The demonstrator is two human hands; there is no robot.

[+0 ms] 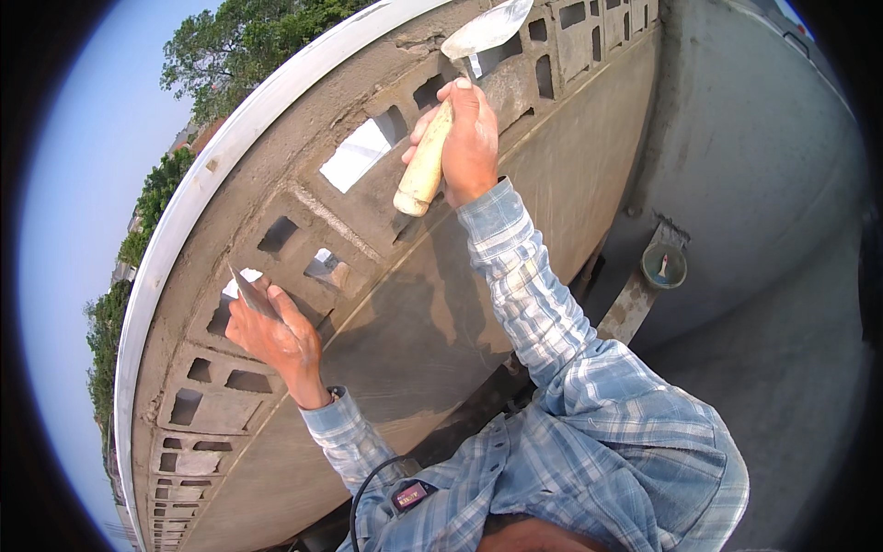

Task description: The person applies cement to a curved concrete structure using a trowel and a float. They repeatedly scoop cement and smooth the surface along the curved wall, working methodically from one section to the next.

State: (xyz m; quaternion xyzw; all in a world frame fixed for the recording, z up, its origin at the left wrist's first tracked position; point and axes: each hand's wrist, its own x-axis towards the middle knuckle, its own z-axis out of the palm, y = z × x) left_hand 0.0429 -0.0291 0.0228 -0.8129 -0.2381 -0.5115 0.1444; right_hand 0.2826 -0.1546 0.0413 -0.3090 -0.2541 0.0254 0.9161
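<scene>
My right hand (469, 138) is wrapped round the pale wooden handle of a trowel (483, 29). Its blade points up and to the right, in front of the openings of the block wall (322, 221). Lower on the left, my left hand (276, 336) grips a thin grey blade-like piece (253, 294) between thumb and fingers. That piece stands close to a square opening in the wall; its exact kind does not show. Grey mortar coats the blocks around the openings.
A long pale straight-edged strip (175, 235) runs along the wall's top edge. Below the blocks lies a smooth plastered face (405, 322). To the right, a round container (664, 265) with a brush-like tool stands on a plank (627, 308). Trees and sky show beyond.
</scene>
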